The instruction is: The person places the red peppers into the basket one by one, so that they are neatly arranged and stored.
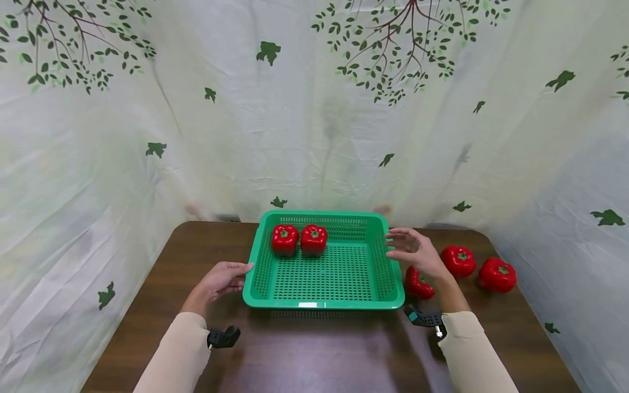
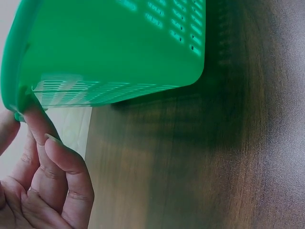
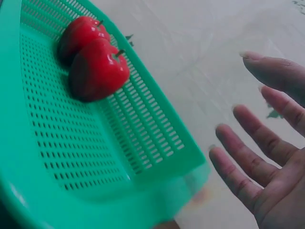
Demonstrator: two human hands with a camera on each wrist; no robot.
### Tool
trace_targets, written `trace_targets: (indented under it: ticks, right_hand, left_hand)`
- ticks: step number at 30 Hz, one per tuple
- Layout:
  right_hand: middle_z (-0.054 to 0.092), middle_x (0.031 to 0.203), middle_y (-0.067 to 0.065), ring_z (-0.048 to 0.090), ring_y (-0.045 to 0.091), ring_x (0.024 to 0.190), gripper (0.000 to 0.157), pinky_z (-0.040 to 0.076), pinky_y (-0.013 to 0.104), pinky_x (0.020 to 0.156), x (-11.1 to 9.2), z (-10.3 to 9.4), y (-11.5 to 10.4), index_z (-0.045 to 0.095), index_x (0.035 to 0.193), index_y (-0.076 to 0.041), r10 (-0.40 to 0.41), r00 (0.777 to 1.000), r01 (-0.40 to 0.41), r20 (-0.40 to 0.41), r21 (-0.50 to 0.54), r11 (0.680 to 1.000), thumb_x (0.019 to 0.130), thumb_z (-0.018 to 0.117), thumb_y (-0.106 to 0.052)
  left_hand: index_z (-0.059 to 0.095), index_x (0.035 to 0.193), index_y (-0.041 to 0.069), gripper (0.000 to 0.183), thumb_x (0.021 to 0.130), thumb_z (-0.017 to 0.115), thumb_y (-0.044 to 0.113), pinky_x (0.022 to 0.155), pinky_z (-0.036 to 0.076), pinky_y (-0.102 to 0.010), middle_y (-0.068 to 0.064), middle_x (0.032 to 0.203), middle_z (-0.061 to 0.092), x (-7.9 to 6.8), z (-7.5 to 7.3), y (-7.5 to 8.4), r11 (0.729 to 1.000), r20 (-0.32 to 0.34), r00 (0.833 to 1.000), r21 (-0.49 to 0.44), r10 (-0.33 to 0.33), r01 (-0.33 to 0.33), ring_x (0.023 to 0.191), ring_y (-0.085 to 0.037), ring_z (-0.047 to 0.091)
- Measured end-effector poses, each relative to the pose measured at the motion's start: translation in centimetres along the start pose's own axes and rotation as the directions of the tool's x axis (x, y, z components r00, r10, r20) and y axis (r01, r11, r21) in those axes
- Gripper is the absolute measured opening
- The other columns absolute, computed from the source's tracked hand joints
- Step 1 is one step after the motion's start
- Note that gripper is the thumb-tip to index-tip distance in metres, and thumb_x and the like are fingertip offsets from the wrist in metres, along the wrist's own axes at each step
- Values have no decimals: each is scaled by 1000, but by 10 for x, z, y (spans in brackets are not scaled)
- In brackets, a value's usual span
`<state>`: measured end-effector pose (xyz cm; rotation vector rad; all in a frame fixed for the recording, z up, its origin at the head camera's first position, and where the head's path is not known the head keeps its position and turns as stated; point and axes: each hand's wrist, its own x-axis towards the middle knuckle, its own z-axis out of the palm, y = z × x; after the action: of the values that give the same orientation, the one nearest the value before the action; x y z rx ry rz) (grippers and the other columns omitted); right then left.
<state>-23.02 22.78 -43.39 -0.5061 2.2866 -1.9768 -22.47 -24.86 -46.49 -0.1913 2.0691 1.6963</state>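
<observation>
A green plastic basket (image 1: 321, 273) with slotted walls is on the table, two red bell peppers (image 1: 285, 240) side by side in its back left part. At its left rim, my left hand (image 1: 223, 281) pinches the edge between thumb and fingers; the left wrist view shows fingertips (image 2: 40, 121) under the rim. My right hand (image 1: 415, 252) is at the right rim, fingers spread and holding nothing. In the right wrist view a gap separates those fingers (image 3: 257, 129) from the basket wall (image 3: 157, 114).
Right of the basket, a red bell pepper (image 1: 417, 284) lies partly hidden under my right hand. Two more red peppers, one nearer (image 1: 458, 261) and one farther right (image 1: 497, 274), sit on the brown wooden table (image 1: 314, 349). A leaf-printed curtain (image 1: 314, 136) hangs behind the table.
</observation>
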Motion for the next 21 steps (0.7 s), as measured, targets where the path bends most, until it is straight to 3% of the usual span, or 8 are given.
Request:
trace_targets:
  ticks: [3, 9, 13, 21]
  right_hand:
    - [52, 129, 28, 54, 40, 118, 48, 53, 29, 86, -5, -9, 1, 44, 131, 9, -22, 1000, 22, -21, 3, 1000, 90, 65, 0]
    - [63, 120, 4, 61, 23, 112, 45, 53, 27, 85, -16, -25, 5, 44, 130, 9, -52, 998, 52, -39, -15, 999, 90, 63, 3]
    - [64, 118, 0, 62, 14, 108, 45, 54, 26, 83, -22, -30, 9, 43, 130, 10, -56, 997, 54, -52, -24, 998, 90, 63, 3]
    - [63, 117, -3, 61, 11, 107, 45, 52, 23, 85, -29, -33, 17, 44, 130, 10, -44, 995, 40, -85, -38, 998, 90, 63, 3]
  left_hand:
    - [61, 119, -9, 48, 95, 62, 32, 73, 56, -30, -3, 80, 70, 1, 0, -1, 1000, 0, 1000, -16, 5, -5, 65, -11, 63]
    - [62, 119, -8, 49, 94, 63, 33, 71, 55, -28, -5, 83, 71, 4, -1, -3, 1000, -4, 1000, -23, -4, 4, 65, -12, 63]
    - [62, 119, -8, 49, 94, 63, 34, 72, 55, -29, -3, 81, 71, 3, -1, -4, 1000, -8, 1000, -16, -4, 4, 66, -13, 63]
    - [61, 118, -8, 47, 95, 61, 33, 72, 55, -28, -1, 81, 70, 1, 0, -4, 1000, -4, 1000, -16, 8, -8, 66, -12, 62]
